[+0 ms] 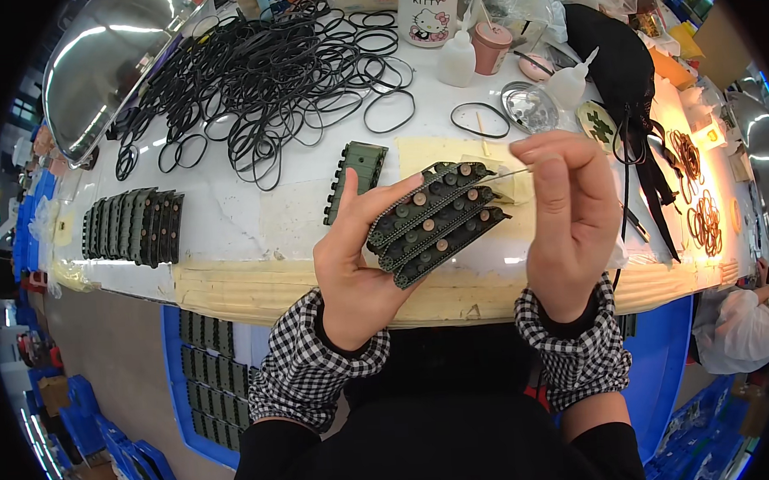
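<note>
Three dark green toy track assemblies [436, 224], with small round wheels along their sides, lie stacked against each other in my left hand [347, 281]. Its fingers and thumb are wrapped round their left end. My right hand [570, 221] pinches a thin metal pin-like tool [513, 173] between thumb and forefinger. The tool's tip reaches the right end of the uppermost track; whether it touches is too small to tell. Behind my left hand lies a single green track piece [359, 176] on the table. A row of similar track pieces [132, 227] stands at the left.
A big heap of black rubber loops [255, 90] covers the back left, with one loose loop [480, 120] nearer. Behind are a white mug [429, 12], squeeze bottles [456, 61], a metal dish [530, 106] and a black bag [610, 54]. A blue tray [176, 381] of tracks sits below the table edge.
</note>
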Available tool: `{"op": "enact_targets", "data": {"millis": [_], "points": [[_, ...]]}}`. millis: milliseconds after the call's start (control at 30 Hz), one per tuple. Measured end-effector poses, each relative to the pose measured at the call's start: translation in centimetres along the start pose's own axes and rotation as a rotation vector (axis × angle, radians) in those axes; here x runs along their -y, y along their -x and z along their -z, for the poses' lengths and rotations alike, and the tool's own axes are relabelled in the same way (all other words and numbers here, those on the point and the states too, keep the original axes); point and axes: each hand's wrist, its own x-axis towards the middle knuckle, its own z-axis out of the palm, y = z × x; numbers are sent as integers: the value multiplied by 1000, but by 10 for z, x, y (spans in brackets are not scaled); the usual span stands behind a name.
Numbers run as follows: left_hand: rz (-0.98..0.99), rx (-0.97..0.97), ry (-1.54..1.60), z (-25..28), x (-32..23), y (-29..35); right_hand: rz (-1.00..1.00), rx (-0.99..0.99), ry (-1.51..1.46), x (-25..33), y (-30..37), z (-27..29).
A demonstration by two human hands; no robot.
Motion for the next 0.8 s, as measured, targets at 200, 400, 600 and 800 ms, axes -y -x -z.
{"op": "enact_targets", "data": {"millis": [200, 400, 600, 800], "points": [[-17, -71, 138, -6, 4, 4, 239, 18, 786, -19, -7, 39], [-108, -58, 53, -4, 7, 2, 315, 64, 856, -18, -5, 35], [-112, -1, -16, 0, 7, 3, 89, 64, 233, 10, 8, 22], [-89, -38, 30, -3, 10, 4, -84, 117, 67, 8, 13, -7]]}}
